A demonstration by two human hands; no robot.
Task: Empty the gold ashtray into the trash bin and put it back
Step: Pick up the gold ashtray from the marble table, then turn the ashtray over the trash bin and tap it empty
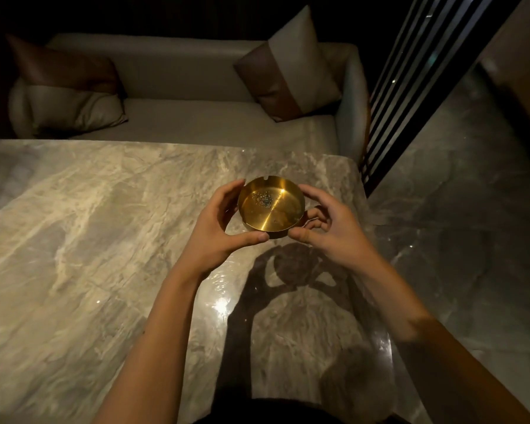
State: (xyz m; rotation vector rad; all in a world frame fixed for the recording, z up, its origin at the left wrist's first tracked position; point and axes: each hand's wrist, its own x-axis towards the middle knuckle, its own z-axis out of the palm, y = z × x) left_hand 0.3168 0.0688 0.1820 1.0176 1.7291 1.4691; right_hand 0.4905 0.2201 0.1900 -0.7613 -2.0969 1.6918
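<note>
The round gold ashtray [270, 206] is held level above the marble table [89, 224], near the table's right edge, with its shadow on the stone below. A small patch of grey ash lies in its bottom. My left hand [224, 221] cups its left side, thumb under the front rim. My right hand [328, 224] grips its right side, thumb at the front rim. No trash bin is in view.
A pale sofa [196, 123] stands behind the table, with a cushion at its left [71, 93] and another at its right [291, 75]. Dark vertical slats [410, 96] rise at the right. Glossy stone floor [456, 224] lies right of the table.
</note>
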